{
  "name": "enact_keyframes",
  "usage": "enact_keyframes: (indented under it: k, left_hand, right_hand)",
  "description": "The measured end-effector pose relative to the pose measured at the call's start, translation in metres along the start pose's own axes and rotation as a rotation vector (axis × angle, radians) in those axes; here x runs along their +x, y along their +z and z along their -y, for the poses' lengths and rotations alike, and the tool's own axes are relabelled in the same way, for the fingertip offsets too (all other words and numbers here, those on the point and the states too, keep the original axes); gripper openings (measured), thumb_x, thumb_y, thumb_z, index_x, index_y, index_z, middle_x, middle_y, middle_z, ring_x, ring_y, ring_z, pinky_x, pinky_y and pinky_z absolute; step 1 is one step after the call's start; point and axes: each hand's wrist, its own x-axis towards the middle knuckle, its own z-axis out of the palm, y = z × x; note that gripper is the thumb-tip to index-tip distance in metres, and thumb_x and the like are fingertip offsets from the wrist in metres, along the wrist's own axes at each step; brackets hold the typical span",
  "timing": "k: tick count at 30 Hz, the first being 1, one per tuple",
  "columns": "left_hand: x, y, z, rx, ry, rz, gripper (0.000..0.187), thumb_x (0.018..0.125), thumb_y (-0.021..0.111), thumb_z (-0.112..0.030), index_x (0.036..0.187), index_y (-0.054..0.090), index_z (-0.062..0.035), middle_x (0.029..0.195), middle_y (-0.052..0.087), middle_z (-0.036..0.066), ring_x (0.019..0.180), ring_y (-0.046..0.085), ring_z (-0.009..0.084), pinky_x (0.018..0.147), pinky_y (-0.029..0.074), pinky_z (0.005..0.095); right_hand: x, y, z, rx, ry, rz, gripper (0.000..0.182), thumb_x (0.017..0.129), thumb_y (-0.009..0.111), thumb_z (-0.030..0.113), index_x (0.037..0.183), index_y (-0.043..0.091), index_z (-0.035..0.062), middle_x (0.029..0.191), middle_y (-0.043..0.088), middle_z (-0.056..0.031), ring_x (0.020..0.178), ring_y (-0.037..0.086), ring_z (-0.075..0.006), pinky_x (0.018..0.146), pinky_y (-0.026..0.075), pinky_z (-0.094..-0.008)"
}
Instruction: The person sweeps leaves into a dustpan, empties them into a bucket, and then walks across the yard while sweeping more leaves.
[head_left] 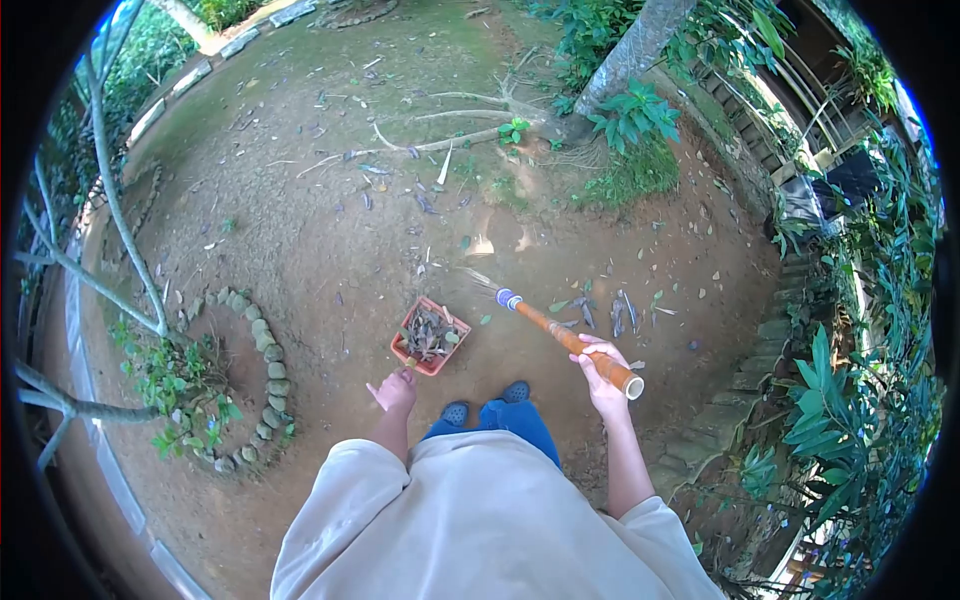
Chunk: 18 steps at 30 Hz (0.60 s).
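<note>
My right hand (602, 372) is wrapped round the orange-brown handle of a broom (548, 322), near its hollow end. The broom points forward and left, with blue-white binding below its thin bristles (480, 280). My left hand (396, 390) is closed at the near left corner of an orange-red tub (436, 368), its little finger sticking out. A small yellowish leaf (411, 362) shows right at its fingertips; I cannot tell what the fingers grip. Dry leaves (430, 332) and twigs fill the tub.
Loose dry leaves (620, 315) lie on the soil right of the bristles. A stone ring (275, 385) surrounds a shrub at the left. A tree trunk (630, 60) with exposed roots stands ahead. Stone edging (740, 385) and dense plants line the right. My shoes (515, 391) are behind the tub.
</note>
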Motion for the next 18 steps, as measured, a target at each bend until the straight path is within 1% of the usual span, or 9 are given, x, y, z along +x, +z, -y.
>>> enact_keyframes:
  k: [2, 5, 8, 10, 11, 13, 14, 16, 18]
  left_hand:
    - [0.000, 0.003, 0.001, 0.014, -0.019, -0.009, 0.026, 0.093, 0.052, -0.040, 0.107, 0.071, -0.0274, 0.102, 0.074, 0.009, 0.100, 0.070, 0.0287, 0.118, 0.015, 0.0624]
    - [0.005, 0.012, -0.003, 0.051, -0.060, -0.005, 0.024, 0.093, 0.052, -0.038, 0.106, 0.070, -0.0275, 0.102, 0.074, 0.008, 0.099, 0.071, 0.0286, 0.118, 0.015, 0.0628]
    - [0.005, 0.019, -0.008, 0.072, -0.084, 0.008, 0.023, 0.093, 0.053, -0.037, 0.106, 0.070, -0.0280, 0.101, 0.074, 0.007, 0.098, 0.071, 0.0286, 0.118, 0.015, 0.0629]
    - [0.002, 0.016, -0.021, 0.077, -0.111, 0.032, 0.023, 0.093, 0.053, -0.037, 0.106, 0.070, -0.0286, 0.100, 0.074, 0.006, 0.098, 0.071, 0.0284, 0.118, 0.014, 0.0629]
    - [-0.001, 0.019, -0.023, 0.089, -0.117, 0.055, 0.025, 0.092, 0.055, -0.038, 0.111, 0.069, -0.0293, 0.103, 0.074, 0.007, 0.101, 0.070, 0.0288, 0.118, 0.014, 0.0623]
    - [0.002, 0.022, -0.031, 0.114, -0.115, 0.092, 0.034, 0.089, 0.059, -0.040, 0.120, 0.068, -0.0307, 0.108, 0.073, 0.009, 0.108, 0.068, 0.0296, 0.119, 0.015, 0.0611]
    - [0.003, 0.025, -0.033, 0.121, -0.111, 0.076, 0.031, 0.090, 0.057, -0.038, 0.119, 0.068, -0.0313, 0.105, 0.074, 0.007, 0.104, 0.069, 0.0288, 0.119, 0.014, 0.0614]
    - [0.005, 0.034, -0.036, 0.132, -0.102, 0.048, 0.027, 0.093, 0.055, -0.035, 0.115, 0.069, -0.0325, 0.099, 0.074, 0.005, 0.097, 0.071, 0.0270, 0.119, 0.012, 0.0618]
    - [0.010, 0.041, -0.037, 0.136, -0.110, 0.066, 0.029, 0.093, 0.055, -0.036, 0.118, 0.068, -0.0337, 0.099, 0.074, 0.005, 0.097, 0.071, 0.0266, 0.120, 0.011, 0.0610]
  right_hand:
    - [0.012, -0.001, -0.018, 0.007, -0.011, -0.029, 0.014, 0.086, 0.067, -0.005, 0.097, 0.063, 0.0020, 0.117, 0.065, -0.0152, 0.110, 0.064, -0.0240, 0.092, 0.057, -0.0370]
    - [0.030, -0.008, -0.045, -0.157, -0.067, -0.019, 0.014, 0.084, 0.069, -0.003, 0.095, 0.063, 0.0027, 0.114, 0.068, -0.0141, 0.108, 0.065, -0.0244, 0.093, 0.054, -0.0381]
    - [0.043, -0.011, -0.052, -0.372, -0.126, 0.048, 0.011, 0.085, 0.069, -0.003, 0.093, 0.064, 0.0019, 0.116, 0.066, -0.0147, 0.110, 0.064, -0.0243, 0.093, 0.053, -0.0388]
    - [0.050, -0.012, -0.059, -0.384, -0.124, 0.071, 0.012, 0.083, 0.070, -0.004, 0.092, 0.064, 0.0018, 0.112, 0.069, -0.0149, 0.108, 0.065, -0.0242, 0.093, 0.052, -0.0373]
    - [0.049, -0.013, -0.062, -0.390, -0.118, 0.075, 0.012, 0.083, 0.070, -0.004, 0.092, 0.064, 0.0017, 0.110, 0.070, -0.0149, 0.106, 0.066, -0.0242, 0.093, 0.051, -0.0366]
    - [0.053, -0.015, -0.072, -0.446, -0.135, 0.109, 0.013, 0.082, 0.071, -0.001, 0.091, 0.063, 0.0024, 0.108, 0.069, -0.0167, 0.104, 0.068, -0.0293, 0.090, 0.052, -0.0376]
    - [0.051, -0.017, -0.077, -0.477, -0.137, 0.123, 0.014, 0.081, 0.072, 0.001, 0.091, 0.063, 0.0027, 0.108, 0.069, -0.0176, 0.103, 0.068, -0.0318, 0.089, 0.053, -0.0381]
    - [0.047, -0.014, -0.078, -0.463, -0.103, 0.146, 0.013, 0.082, 0.072, 0.001, 0.091, 0.063, 0.0027, 0.107, 0.070, -0.0184, 0.100, 0.069, -0.0319, 0.088, 0.054, -0.0380]
    - [0.042, -0.012, -0.078, -0.420, -0.058, 0.180, 0.013, 0.082, 0.072, 0.001, 0.090, 0.062, 0.0026, 0.107, 0.070, -0.0186, 0.099, 0.070, -0.0317, 0.087, 0.054, -0.0379]
